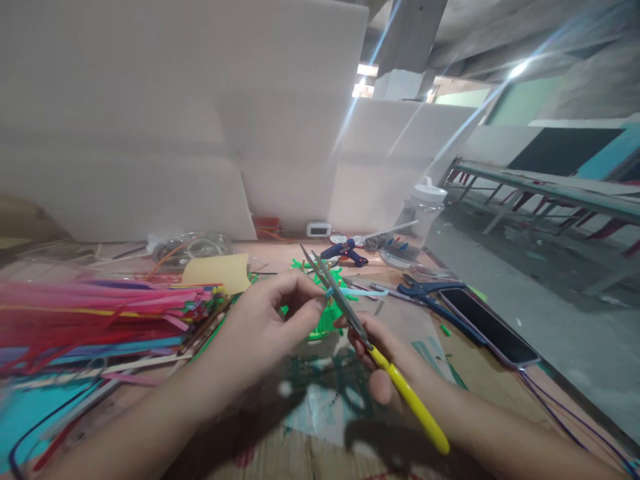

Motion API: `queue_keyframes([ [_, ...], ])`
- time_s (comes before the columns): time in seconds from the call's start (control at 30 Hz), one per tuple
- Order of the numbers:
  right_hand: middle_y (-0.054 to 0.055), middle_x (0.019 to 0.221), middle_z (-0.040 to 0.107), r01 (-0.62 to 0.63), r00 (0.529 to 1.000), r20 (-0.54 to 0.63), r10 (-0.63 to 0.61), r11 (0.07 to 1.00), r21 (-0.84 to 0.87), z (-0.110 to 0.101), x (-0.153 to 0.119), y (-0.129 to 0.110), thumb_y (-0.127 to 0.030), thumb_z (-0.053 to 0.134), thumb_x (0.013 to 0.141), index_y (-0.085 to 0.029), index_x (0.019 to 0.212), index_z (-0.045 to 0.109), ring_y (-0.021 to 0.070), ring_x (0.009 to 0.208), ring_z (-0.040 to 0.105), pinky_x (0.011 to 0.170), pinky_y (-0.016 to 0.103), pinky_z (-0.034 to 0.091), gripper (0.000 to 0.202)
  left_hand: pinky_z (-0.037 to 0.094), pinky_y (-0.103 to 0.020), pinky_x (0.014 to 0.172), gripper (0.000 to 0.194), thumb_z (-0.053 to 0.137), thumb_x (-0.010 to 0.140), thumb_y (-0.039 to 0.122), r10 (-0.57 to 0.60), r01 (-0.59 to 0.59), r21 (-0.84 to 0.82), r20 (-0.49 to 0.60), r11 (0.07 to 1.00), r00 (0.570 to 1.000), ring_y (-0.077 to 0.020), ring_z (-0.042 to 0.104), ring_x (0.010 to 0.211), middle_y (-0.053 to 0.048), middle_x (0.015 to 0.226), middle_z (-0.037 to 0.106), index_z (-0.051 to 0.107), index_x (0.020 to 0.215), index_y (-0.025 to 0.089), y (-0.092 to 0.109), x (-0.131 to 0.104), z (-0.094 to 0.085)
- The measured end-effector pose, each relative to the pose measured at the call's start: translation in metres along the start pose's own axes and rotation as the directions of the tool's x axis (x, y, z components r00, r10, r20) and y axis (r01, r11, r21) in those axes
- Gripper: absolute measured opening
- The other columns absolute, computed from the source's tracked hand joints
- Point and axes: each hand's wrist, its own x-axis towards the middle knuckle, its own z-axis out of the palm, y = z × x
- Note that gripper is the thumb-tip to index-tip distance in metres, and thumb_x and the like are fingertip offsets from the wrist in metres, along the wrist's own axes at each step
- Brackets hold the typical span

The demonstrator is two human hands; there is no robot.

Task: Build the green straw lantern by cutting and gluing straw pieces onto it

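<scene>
Between thumb and forefinger, my left hand [285, 310] pinches a thin light-blue strip [364, 292] that sticks out to the right. My right hand [380, 350] grips yellow-handled scissors [383, 363], their blades pointing up and to the left. The blades cross the blue strip just beside my left fingertips; whether they touch it I cannot tell. Behind the blades and my fingers stands a bright green spiky piece [327, 323], partly hidden by both hands.
Bundles of coloured strips [100, 320] lie at the left. A blue glue gun [345, 250] rests at the back, near a clear bottle [417, 217]. At the right are dark-blue pliers [440, 307] and a phone [487, 327]. White boards [175, 133] stand behind.
</scene>
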Motion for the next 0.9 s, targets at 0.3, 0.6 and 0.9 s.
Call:
queue_keyframes([
  [0.3, 0.001, 0.071, 0.059, -0.033, 0.99, -0.142, 0.009, 0.985, -0.167, -0.022, 0.013, -0.026, -0.052, 0.067, 0.08, -0.019, 0.11, 0.063, 0.0172, 0.068, 0.053, 0.066, 0.031, 0.044, 0.044, 0.048, -0.025, 0.068, 0.019, 0.061, 0.09, 0.036, 0.037, -0.034, 0.092, -0.04, 0.995, 0.999, -0.0146, 0.062, 0.076, 0.0, 0.081, 0.068, 0.069, 0.082, 0.02, 0.002, 0.005, -0.012],
  [0.6, 0.009, 0.101, 0.071, -0.249, 0.962, -0.14, 0.233, 0.553, -0.795, -0.118, 0.034, -0.016, -0.047, 0.065, 0.08, -0.02, 0.119, 0.064, 0.0259, 0.087, 0.063, 0.071, 0.032, 0.045, 0.047, 0.049, -0.028, 0.076, 0.017, 0.063, 0.087, 0.038, 0.225, -0.2, 0.388, -0.02, 0.9, 0.974, -0.0194, 0.066, 0.085, -0.002, 0.09, 0.074, 0.075, 0.085, 0.026, 0.002, 0.011, -0.04],
  [0.9, 0.015, 0.096, 0.071, -0.189, 0.865, -0.008, 0.501, 0.312, -0.931, -0.107, 0.028, 0.03, -0.035, 0.058, 0.084, -0.015, 0.103, 0.06, 0.028, 0.083, 0.068, 0.061, 0.03, 0.038, 0.028, 0.043, -0.026, 0.067, 0.019, 0.057, 0.091, 0.038, 0.163, -0.149, 0.444, 0.007, 0.884, 0.987, -0.0196, 0.062, 0.08, -0.002, 0.087, 0.07, 0.069, 0.087, 0.025, -0.006, 0.011, -0.037],
])
